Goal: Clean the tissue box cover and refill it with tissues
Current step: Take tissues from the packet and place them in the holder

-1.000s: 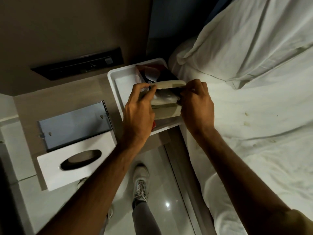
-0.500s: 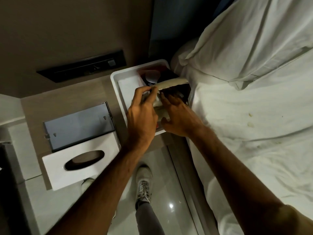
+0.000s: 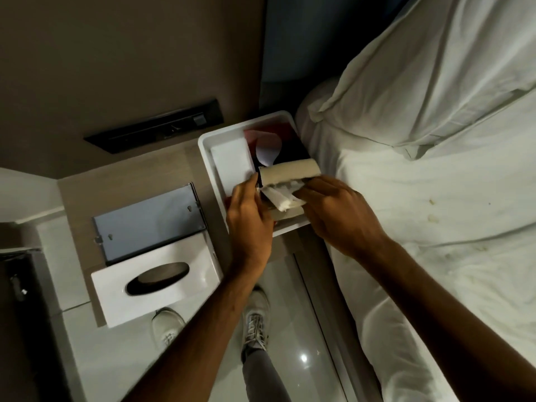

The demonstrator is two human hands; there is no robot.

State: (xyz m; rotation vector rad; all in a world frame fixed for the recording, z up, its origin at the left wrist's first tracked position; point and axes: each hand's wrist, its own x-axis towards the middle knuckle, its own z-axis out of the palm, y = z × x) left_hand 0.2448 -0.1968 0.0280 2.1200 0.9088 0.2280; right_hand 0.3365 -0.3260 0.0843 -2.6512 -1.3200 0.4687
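Whites and greys under dim light

My white tissue box cover [image 3: 153, 281] has a dark oval slot; its base plate [image 3: 149, 220] at 12 o'clock from it is blue-grey. The tray [image 3: 204, 140] is white, the tissues [image 3: 285, 198] white, their flap [image 3: 290, 169] beige, the packet [image 3: 290, 142] behind black and red, the bedding [image 3: 420, 140] plain white.
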